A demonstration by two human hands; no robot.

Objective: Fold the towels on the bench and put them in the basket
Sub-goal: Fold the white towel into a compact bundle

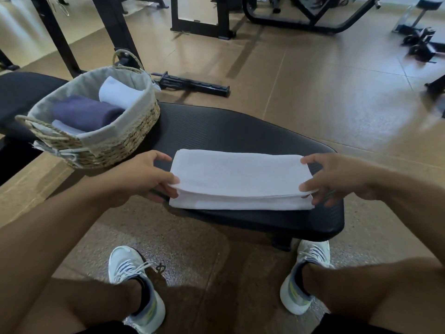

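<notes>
A folded white towel [238, 178] on the black bench [240, 131] is pinched at its ends between the fingers of the left hand [149, 175] and right hand [334, 179]; beyond the left fingers, a wicker basket [115, 138] is seen.

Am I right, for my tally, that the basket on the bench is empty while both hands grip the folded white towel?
Not quite. In the head view the basket already holds rolled towels, one dark purple towel. Both hands do grip the folded white towel.
</notes>
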